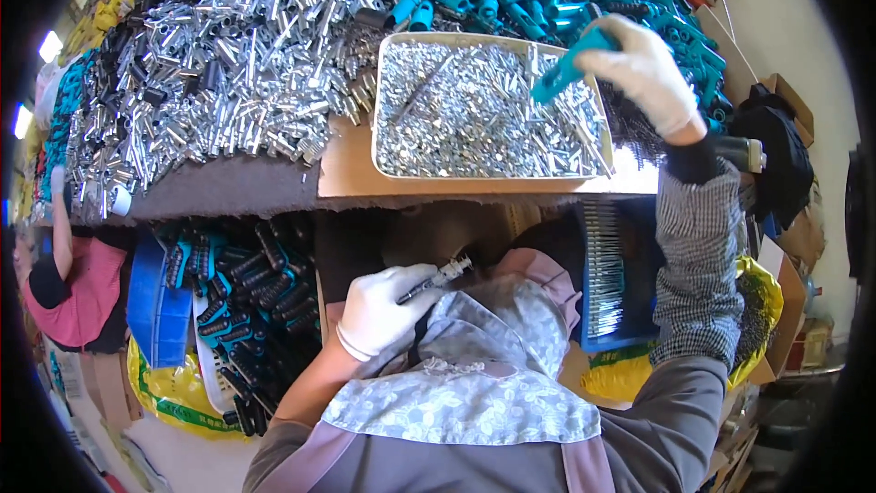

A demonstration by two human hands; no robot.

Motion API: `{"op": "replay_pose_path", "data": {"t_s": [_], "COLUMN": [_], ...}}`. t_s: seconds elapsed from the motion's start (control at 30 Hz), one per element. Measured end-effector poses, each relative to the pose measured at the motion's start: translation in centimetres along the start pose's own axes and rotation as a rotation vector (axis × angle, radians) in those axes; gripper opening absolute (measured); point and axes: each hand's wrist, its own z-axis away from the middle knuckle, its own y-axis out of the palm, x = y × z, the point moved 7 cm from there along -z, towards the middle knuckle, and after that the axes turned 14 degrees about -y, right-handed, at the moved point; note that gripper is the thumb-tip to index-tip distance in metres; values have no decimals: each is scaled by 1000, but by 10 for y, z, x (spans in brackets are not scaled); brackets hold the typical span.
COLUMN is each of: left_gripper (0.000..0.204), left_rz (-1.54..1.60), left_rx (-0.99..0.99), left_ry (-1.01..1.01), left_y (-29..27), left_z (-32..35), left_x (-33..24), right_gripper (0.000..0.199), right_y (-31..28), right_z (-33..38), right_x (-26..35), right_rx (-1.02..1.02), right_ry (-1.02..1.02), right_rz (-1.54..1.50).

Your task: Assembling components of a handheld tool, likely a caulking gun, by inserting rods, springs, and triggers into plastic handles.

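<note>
metal shaft [449,274] clasped in left hand [385,310], teal handle [564,76] pinched by right hand [639,71], over tray [484,175]

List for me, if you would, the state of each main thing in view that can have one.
Left hand: gloved, closed on the metal part
Metal part: held, slanted
Right hand: gloved, closed on the teal handle
Teal handle: held, tilted
Cream tray: uncovered, filled with small metal pieces
Blue bin: uncovered, holding metal rods

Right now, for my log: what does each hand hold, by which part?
Left hand: silvery metal piece, by its lower end; right hand: teal handle, by its upper end.
</note>
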Motion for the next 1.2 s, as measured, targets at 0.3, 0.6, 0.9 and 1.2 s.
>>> {"op": "replay_pose_path", "data": {"t_s": [0.3, 0.6, 0.9, 1.2], "left_gripper": [28, 31, 26, 27], "left_rz": [12, 35, 0, 12], "left_rx": [2, -16, 51, 264], "left_ry": [71, -132, 60, 109], "left_y": [10, -19, -17, -3], "left_z": [12, 19, 15, 25], "left_x": [-14, -15, -15, -5], "right_gripper": [41, 53, 45, 51], "right_y": [75, 65, 117, 141], "right_z": [43, 103, 180, 182], "right_x": [2, 62, 63, 62], "right_rx": [-71, -88, 478, 663], "right_ry": [37, 194, 266, 179], "right_rz": [152, -647, -498, -632]}}
